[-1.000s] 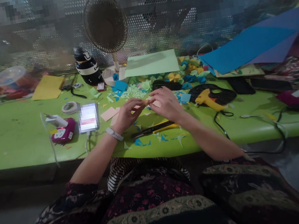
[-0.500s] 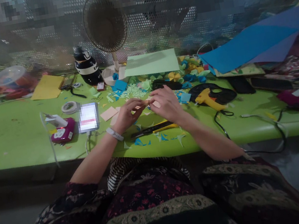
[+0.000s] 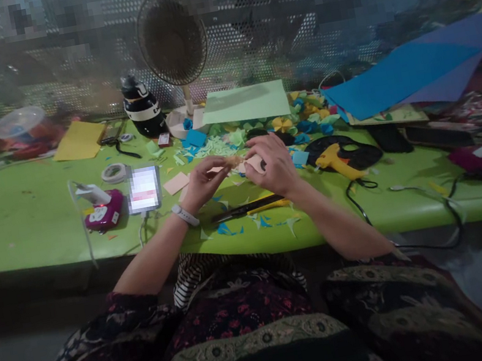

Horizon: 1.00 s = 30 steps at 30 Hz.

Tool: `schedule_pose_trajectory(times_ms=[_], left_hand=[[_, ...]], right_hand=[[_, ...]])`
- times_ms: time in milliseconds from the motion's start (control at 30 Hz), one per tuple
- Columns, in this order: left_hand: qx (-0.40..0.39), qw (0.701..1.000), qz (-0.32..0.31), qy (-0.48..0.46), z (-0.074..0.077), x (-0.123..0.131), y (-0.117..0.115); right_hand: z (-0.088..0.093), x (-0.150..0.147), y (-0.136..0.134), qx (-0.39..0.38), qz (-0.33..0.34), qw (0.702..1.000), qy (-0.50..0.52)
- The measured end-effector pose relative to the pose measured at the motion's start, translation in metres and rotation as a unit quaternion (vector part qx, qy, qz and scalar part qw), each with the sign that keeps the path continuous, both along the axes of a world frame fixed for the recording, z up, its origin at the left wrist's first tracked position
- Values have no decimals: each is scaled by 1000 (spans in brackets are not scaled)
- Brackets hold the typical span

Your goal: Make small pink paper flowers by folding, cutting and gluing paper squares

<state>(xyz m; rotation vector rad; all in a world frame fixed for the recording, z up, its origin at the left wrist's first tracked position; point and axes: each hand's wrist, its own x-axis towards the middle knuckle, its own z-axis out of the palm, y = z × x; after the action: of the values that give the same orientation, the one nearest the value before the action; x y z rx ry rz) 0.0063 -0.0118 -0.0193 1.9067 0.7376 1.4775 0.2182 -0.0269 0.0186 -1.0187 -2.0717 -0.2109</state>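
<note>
Above the green table [image 3: 18, 213], my left hand [image 3: 201, 182] and my right hand [image 3: 272, 165] both pinch a small peach paper piece [image 3: 237, 160] between their fingertips. A white band is on my left wrist. Another peach paper square [image 3: 175, 183] lies flat just left of my left hand. Yellow-handled scissors [image 3: 255, 206] rest on the table below my hands, among blue and green paper scraps [image 3: 211, 145].
A phone [image 3: 143, 189] on a cable and a magenta gadget [image 3: 100, 213] sit at the left, with a tape roll [image 3: 113, 173] behind. A yellow glue gun [image 3: 335, 159] lies right. A desk fan [image 3: 171, 37], a dark bottle [image 3: 141, 106] and blue paper sheets [image 3: 413, 72] stand at the back.
My right hand has lifted slightly and turned over the peach paper; my left fingers have shifted along its edge. Everything on the table stays put.
</note>
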Motion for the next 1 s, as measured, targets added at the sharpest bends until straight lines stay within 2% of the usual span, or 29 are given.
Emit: schedule_pose_trajectory(times_ms=[300,1000], left_hand=[[-37,998,-32,-42,-5,1,2],[-22,999,-36,-10,0,3,-5]], right_hand=[[-7,-3,3,-4,5,1000,16],[-9,-8,1,0,3,1000,25]])
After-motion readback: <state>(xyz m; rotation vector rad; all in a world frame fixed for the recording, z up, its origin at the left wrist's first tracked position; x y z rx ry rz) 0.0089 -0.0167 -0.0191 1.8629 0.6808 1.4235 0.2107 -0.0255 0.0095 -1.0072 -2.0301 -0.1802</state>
